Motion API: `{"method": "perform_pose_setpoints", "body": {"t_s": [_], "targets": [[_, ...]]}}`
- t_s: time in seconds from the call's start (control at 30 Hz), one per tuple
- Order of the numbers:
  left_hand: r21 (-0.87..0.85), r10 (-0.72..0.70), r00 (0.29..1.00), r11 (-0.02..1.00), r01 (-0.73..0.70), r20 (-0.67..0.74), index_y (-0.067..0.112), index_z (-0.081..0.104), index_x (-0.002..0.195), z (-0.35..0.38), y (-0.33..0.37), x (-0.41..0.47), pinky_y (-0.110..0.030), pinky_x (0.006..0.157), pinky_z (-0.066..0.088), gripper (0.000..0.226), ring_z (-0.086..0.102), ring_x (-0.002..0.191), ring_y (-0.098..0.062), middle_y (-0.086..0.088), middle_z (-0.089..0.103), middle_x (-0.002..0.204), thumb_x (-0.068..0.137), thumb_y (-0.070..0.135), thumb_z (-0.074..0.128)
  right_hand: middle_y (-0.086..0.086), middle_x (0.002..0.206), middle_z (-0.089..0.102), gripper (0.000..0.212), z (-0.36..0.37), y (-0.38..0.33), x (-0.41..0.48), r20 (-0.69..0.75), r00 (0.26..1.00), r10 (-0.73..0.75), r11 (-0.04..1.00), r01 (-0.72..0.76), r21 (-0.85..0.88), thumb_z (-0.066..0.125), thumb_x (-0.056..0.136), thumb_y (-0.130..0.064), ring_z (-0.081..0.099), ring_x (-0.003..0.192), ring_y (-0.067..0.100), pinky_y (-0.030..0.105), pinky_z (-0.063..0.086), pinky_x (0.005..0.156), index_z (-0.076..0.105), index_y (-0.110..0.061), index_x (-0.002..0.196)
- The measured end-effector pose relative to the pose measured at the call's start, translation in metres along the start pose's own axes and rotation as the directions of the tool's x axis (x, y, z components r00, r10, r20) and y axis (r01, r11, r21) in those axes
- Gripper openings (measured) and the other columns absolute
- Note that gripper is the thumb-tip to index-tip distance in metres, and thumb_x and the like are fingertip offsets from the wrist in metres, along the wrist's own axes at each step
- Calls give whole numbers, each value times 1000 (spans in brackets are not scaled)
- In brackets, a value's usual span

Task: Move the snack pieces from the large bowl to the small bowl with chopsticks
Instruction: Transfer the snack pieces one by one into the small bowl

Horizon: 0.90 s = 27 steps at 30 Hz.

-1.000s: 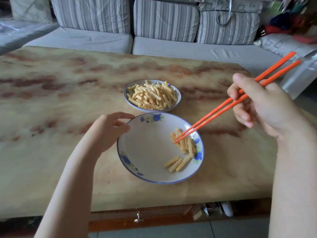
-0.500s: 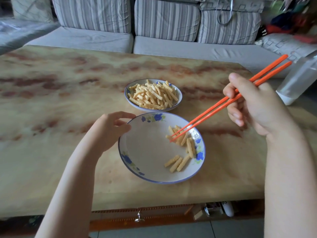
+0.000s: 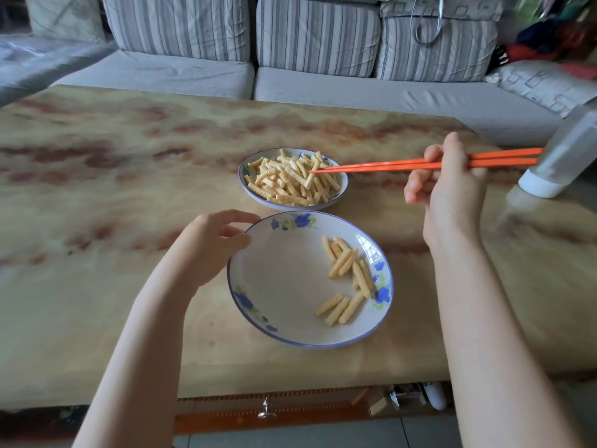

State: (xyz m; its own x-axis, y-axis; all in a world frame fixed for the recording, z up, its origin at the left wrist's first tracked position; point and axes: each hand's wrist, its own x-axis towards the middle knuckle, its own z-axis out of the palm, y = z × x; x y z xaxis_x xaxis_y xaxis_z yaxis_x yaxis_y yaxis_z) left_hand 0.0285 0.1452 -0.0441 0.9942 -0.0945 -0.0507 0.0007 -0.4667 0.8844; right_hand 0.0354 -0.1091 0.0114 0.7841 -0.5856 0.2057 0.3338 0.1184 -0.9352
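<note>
Left hand (image 3: 213, 244) curled (seemingly relaxed), right hand (image 3: 452, 185) gripping

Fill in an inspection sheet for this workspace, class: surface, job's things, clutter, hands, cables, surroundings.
Surface: marbled table.
Job's things: large bowl nearly empty; small bowl heaped with snack pieces; orange chopsticks tips over the small bowl, pinching one piece.
Clutter: clear bottle at right edge.
Hands: left hand on large bowl's rim; right hand grips the chopsticks.
Cables: nothing seen.
Surroundings: striped sofa behind.
</note>
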Motion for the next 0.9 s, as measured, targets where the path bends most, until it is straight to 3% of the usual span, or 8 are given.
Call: {"method": "perform_pose_setpoints", "body": {"t_s": [0.47, 0.8, 0.9], "targets": [[2, -2, 1000, 1000, 2, -4, 45, 65, 87, 0, 1, 1, -51, 84, 54, 39, 69, 85, -30, -5, 73, 90, 86, 6, 60, -2, 35, 47, 41, 18, 36, 6, -13, 1000, 6, 999, -6, -33, 38, 103, -30, 44, 29, 16, 26, 28, 42, 45, -14, 67], [-10, -6, 1000, 1000, 6, -4, 45, 65, 85, 0, -1, 1, -52, 83, 54, 41, 69, 84, -31, -3, 74, 89, 85, 5, 60, -1, 36, 45, 39, 0, 15, 8, 52, 998, -35, 999, 36, -11, 40, 102, -27, 42, 30, 15, 18, 29, 36, 47, -13, 66], [-4, -3, 1000, 1000, 3, -4, 46, 65, 85, -1, -1, 1, -51, 84, 54, 40, 69, 84, -30, -2, 74, 89, 86, 6, 60, -4, 38, 45, 39, -13, -1, 10, 133, 990, -39, 997, 48, -65, 41, 102, -26, 39, 29, 14, 19, 26, 36, 47, -15, 65]]}}
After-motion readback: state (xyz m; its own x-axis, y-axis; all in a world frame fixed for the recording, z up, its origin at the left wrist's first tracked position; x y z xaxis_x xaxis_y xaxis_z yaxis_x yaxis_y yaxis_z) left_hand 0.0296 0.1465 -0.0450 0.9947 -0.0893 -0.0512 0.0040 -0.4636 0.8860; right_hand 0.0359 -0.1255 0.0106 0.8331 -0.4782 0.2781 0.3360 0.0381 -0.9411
